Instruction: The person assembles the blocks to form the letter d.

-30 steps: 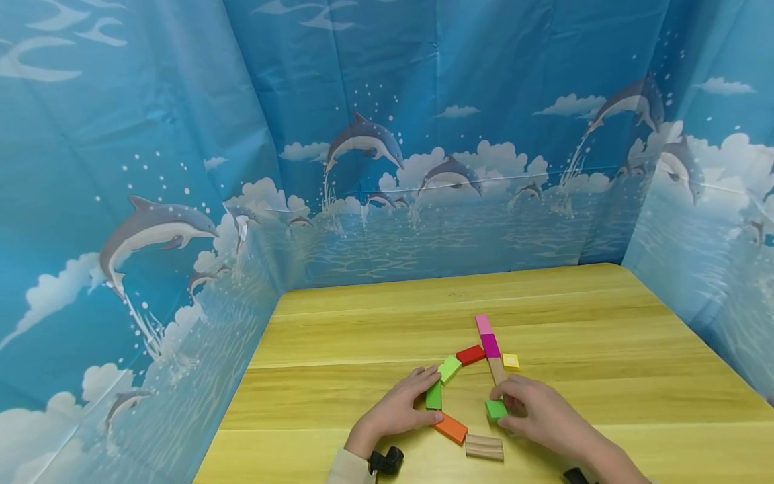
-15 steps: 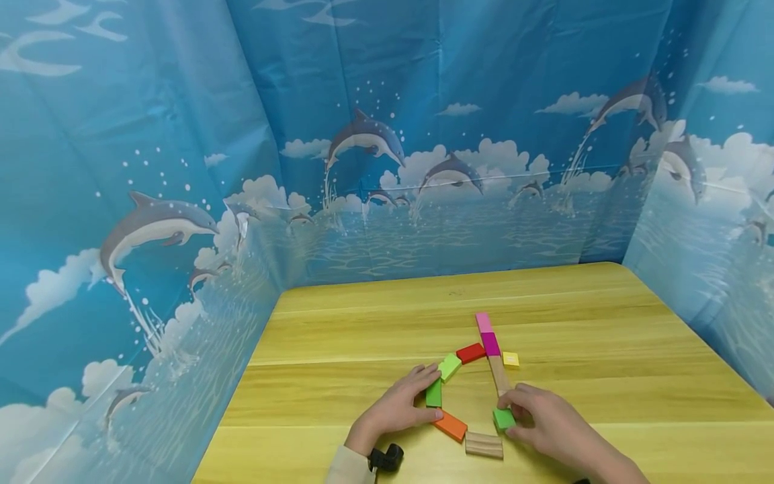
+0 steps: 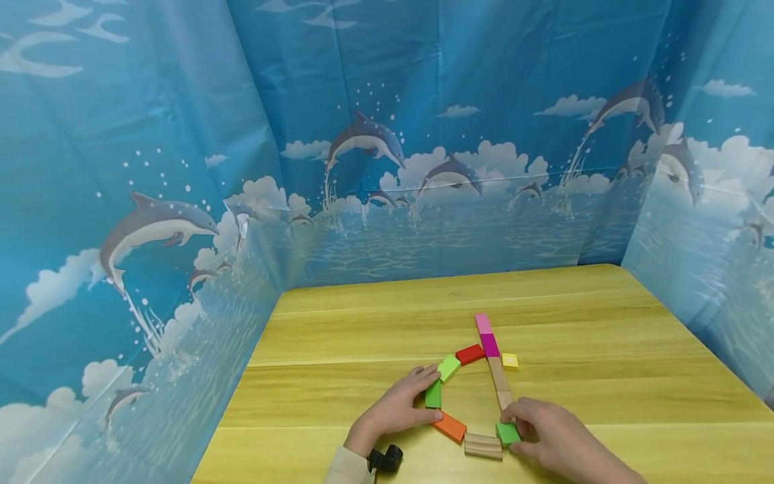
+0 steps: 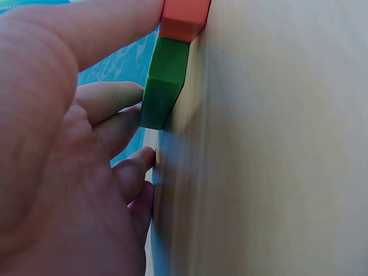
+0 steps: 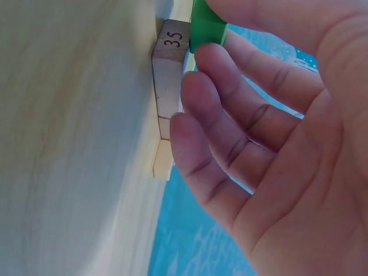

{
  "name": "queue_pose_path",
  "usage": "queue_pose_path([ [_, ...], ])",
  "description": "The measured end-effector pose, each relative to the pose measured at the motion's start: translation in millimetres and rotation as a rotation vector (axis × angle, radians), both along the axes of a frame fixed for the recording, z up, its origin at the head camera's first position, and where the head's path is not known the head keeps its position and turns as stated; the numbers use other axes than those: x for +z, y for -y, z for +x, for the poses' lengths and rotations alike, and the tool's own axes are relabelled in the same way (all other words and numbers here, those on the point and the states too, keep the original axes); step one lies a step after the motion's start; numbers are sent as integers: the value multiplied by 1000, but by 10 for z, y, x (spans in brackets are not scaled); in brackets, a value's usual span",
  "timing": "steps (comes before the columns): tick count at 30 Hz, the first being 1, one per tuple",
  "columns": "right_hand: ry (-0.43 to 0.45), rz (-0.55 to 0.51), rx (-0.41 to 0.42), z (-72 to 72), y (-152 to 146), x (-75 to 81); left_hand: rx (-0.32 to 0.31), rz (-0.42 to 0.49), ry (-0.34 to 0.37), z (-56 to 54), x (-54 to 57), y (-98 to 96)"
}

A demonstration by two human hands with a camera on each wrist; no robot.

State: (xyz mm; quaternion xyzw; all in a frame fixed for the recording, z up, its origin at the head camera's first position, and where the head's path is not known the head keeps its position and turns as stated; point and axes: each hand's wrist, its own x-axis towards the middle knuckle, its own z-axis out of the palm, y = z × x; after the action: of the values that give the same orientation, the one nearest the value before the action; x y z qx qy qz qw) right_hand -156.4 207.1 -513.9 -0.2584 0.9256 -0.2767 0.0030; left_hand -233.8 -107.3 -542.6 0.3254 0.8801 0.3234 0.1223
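Observation:
My right hand [image 3: 547,433] pinches a small green block [image 3: 508,434] between thumb and fingers, low at the near right of a ring of blocks. That block sits against the right end of a grooved wooden block [image 3: 483,446]. In the right wrist view, the green block [image 5: 208,27] stands by a plain wooden block [image 5: 171,75] marked 35. My left hand [image 3: 396,407] rests at the ring's left side, fingers extended at a darker green block [image 3: 433,395], thumb on an orange block [image 3: 450,426]. The left wrist view has the green block [image 4: 164,86] meeting the orange one [image 4: 185,17].
Light green [image 3: 449,369] and red [image 3: 470,354] blocks form the ring's far left. A line of magenta [image 3: 490,345], pink [image 3: 483,324] and plain wooden blocks [image 3: 498,378] runs along its right. A yellow block [image 3: 510,361] lies outside on the wooden table [image 3: 338,336]. Dolphin-print curtains enclose the table.
My right hand has slid the green block toward the near edge, from inside the ring to beside the grooved wooden block. More of the plain wooden blocks shows. The left hand stays put.

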Motion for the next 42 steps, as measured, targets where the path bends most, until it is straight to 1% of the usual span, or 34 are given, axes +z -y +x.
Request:
queue_pose_path([
  [4,25,19,-5,39,-26,17,-3,8,3,-4,0,1],
  [10,111,57,-2,61,-52,19,-1,8,0,-9,-18,0],
  [16,100,54,34,83,-42,-29,-3,14,-3,-10,-46,2],
  [20,112,57,45,81,-17,-53,-6,13,-8,-9,-58,-4],
  [26,130,59,40,75,4,-63,-11,8,-12,-3,-46,-23],
  [33,181,69,12,100,39,-31,-11,-2,-17,19,-18,-27],
  [36,165,84,9,106,79,-5,-11,-1,-9,28,-6,-23],
  [42,73,106,47,106,202,13,-1,6,-4,12,-8,-15],
])
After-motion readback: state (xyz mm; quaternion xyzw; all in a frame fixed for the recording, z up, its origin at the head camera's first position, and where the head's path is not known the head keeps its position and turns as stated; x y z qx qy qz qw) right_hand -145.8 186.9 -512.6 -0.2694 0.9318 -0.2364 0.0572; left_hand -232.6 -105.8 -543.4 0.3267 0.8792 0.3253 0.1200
